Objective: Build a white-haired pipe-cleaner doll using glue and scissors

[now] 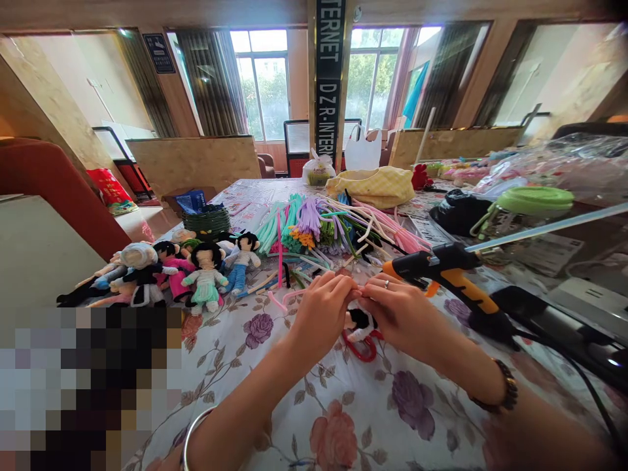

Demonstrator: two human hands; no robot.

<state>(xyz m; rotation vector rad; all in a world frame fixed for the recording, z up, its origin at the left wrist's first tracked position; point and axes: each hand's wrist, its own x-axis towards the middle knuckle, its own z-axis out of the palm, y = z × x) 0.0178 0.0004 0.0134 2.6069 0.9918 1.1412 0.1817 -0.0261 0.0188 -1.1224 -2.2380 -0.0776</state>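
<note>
My left hand (326,302) and my right hand (400,311) meet over the table, fingertips pinched close together. Whatever they pinch is too small and covered to make out. A pink pipe cleaner (277,301) lies bent beside the left hand, one end running toward its fingers. Just under the hands is a small black-and-white fuzzy piece (362,320), partly hidden. Red scissor handles (362,351) show beneath that piece. Right of my right hand rests a black and orange glue gun (454,281) with a long clear glue stick in its back.
Several fuzzy pipe-cleaner dolls (206,275) lie at the left. Behind the hands is a heap of coloured pipe cleaners (314,226). A yellow checked cloth bag (375,186), a green-lidded jar (532,199) and a black power strip (554,327) stand farther off. A floral cloth (275,418) covers the table.
</note>
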